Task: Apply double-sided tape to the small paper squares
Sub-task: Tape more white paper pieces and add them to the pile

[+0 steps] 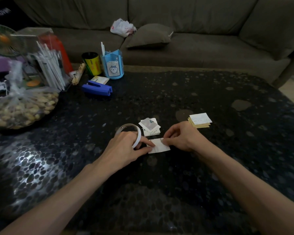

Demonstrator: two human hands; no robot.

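One tape roll (138,139) sat looped over the left hand (126,146), which held it while its fingertips touched a small paper square (159,146) flat on the dark tabletop (176,92). The right hand (180,136) pinched the square's top edge. Just behind lay a loose pile of squares (149,126), and farther right a neat stack (199,120).

One tape roll (138,139), two paper stacks (149,127) (200,119), one stapler (97,88).

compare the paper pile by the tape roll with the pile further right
The left pile by the tape roll is fanned out and messy; the right pile is stacked neater. The left pile looks white and grey; the right pile shows tan sheets under a white top. Both lie flat on the table.
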